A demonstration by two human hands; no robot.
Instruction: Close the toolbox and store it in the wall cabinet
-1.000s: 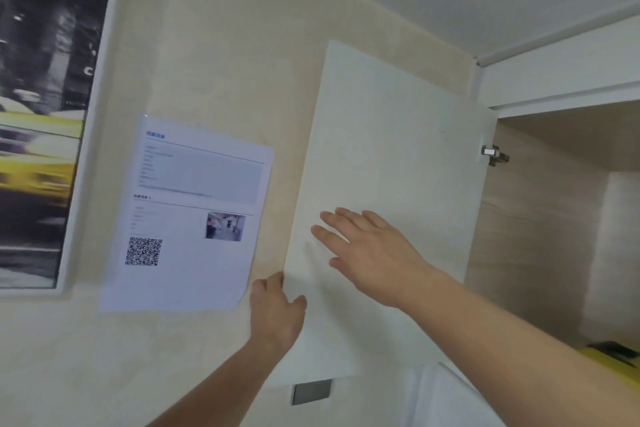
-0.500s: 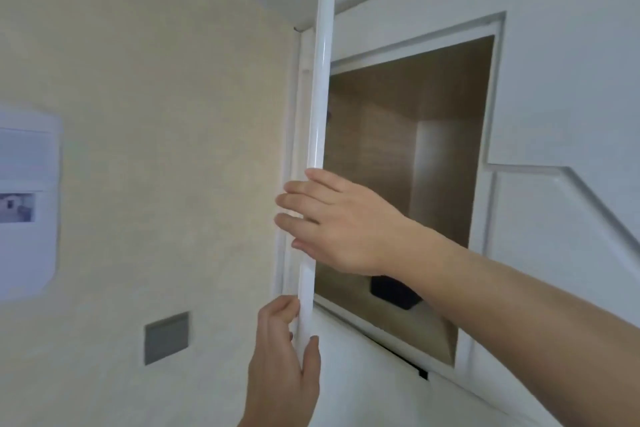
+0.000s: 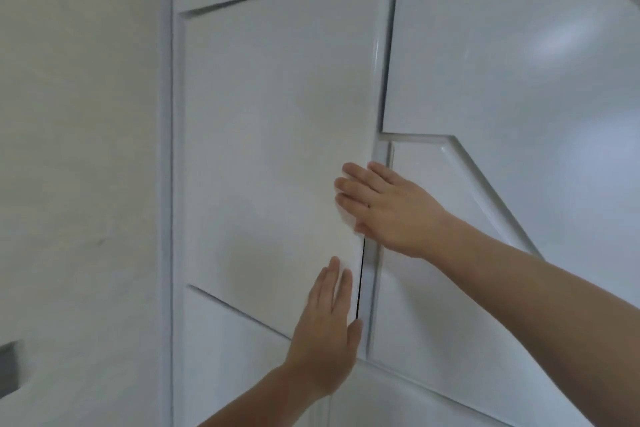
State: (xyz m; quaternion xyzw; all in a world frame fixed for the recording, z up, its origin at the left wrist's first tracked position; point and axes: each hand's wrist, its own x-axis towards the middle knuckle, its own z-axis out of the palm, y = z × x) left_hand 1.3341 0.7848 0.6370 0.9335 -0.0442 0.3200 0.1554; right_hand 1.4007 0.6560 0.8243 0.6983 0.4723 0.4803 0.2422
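A: Cabinet door (image 3: 277,149)?
B: White, nearly flush with the cabinet front. Thin dark gap showing along its right edge, low down. Slanted bottom edge.

A: Right hand (image 3: 388,208)?
B: Flat, fingers spread, pressed on the door at its right edge, about mid-height. Gripping nothing.

A: Left hand (image 3: 329,329)?
B: Also flat and open, palm on the door near its lower right corner, below the right hand. Thumb at the dark gap. Holding nothing.

A: Toolbox?
B: Not visible. Can't tell where from this view.

A: Anything else around the door?
B: Beige wall (image 3: 79,149) left of the door. Grey plate (image 3: 8,367) on that wall, far lower left, blurred. More white panels (image 3: 519,62) right of the door, one with an angled recess.
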